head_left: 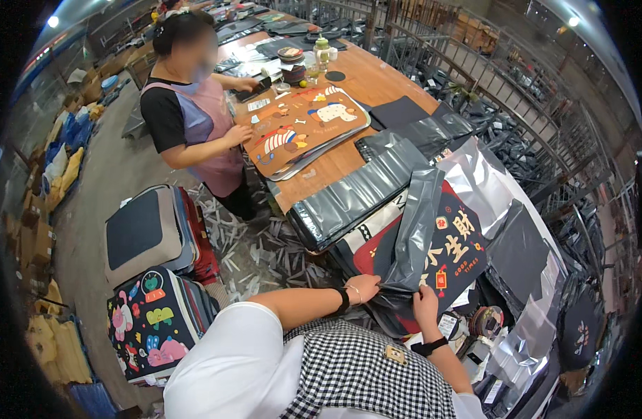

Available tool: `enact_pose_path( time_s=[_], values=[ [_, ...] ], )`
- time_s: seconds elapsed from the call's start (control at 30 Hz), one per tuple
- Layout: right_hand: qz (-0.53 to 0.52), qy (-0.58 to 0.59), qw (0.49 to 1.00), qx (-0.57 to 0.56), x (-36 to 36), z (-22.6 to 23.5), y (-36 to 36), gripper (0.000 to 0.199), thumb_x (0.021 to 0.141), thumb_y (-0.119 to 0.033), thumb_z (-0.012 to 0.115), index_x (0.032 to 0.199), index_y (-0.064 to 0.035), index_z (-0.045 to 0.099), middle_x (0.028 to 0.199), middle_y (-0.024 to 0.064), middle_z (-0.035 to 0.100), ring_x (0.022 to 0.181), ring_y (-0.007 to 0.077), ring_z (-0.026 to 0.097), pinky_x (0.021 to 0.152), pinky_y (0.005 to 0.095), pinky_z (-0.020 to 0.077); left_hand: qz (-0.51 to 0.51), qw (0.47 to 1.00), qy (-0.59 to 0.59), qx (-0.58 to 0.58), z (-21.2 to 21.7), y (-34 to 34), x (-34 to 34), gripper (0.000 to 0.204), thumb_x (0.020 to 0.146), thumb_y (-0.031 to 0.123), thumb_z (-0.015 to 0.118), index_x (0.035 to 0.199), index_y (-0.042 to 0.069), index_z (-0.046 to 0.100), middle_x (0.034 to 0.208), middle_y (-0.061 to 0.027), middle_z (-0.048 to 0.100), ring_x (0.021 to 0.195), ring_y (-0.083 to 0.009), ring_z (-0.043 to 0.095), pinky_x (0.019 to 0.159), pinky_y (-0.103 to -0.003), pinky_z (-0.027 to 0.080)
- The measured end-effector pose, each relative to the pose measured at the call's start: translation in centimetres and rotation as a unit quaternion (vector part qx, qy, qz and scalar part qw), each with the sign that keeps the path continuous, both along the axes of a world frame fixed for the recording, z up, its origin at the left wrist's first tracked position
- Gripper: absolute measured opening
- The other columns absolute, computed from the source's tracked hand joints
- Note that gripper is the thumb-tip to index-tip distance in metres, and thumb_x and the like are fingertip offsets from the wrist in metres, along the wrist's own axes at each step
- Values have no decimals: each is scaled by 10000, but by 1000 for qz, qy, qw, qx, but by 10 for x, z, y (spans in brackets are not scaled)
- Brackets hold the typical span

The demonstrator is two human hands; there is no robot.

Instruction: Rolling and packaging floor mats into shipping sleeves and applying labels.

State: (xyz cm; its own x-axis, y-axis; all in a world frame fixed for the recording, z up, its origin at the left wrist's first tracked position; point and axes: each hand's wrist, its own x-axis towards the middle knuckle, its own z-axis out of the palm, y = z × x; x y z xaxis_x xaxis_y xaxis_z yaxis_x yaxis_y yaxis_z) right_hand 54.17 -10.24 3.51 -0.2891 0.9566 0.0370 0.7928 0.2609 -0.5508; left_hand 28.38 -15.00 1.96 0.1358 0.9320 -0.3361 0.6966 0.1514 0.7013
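Head view: your left hand and right hand pinch one grey plastic bag between fingers at its near end, laid across a dark printed mat, seemingly two-handed for steadiness.

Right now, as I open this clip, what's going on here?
The person wearing the camera pinches the edge of a dark grey plastic bag with the left hand and right hand. The bag covers part of a dark mat with pale lettering. Across the corner of the wooden table, a co-worker has one hand at the edge of an orange dog-print mat, which tops a stack. More mats are piled at the person's left.
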Motion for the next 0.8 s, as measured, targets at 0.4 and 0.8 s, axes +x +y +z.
enact_pose_path(
  time_s=[0.4,0.8],
  values=[
    [-49,218,869,-443,9,-31,-63,200,1063,-181,666,912,-51,668,802,90,769,633,157,716,561,257,483,126,969,-209,-40,-77,-52,-20,355,1036,317,647,1018,-25,743,877,-237,725,781,-392,689,753,-466,524],
    [165,89,982,-30,-58,32,-58,212,954,-207,728,1102,-61,689,978,169,716,918,389,706,796,469,555,161,880,-385,-227,-28,-88,-46,118,1050,187,691,1042,77,733,843,-14,700,703,-114,629,679,-250,507]
  ],
)
